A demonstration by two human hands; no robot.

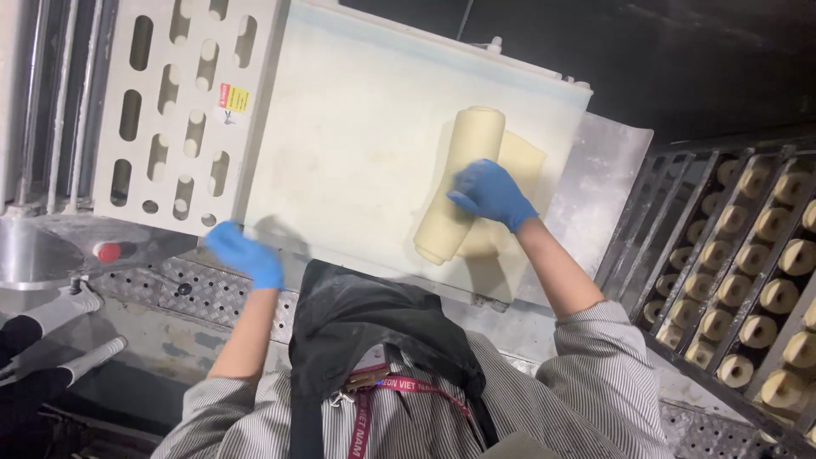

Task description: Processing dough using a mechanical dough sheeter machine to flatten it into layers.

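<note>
Left hand (246, 253), blue-gloved, curls over the belt (340, 153) edge, left of the dough roll (459, 183); whether it grips, cannot tell. Roll lies mid-belt on its unrolled sheet. Right hand (491, 194) rests on it, fingers (466, 201) spread flat, not clenched. Dough looks soft, heavy, easily dented: best supported from beneath at both ends.

Sticker (235, 99): a small rectangular label was stuck on the white slotted guard (183, 110), near its right edge, slightly tilted.
Sticker colours: a narrow red-and-white part on the left, a bigger yellow part on the right.
Lanyard (374, 399): a red strap with white print hung on the person's chest.
</note>
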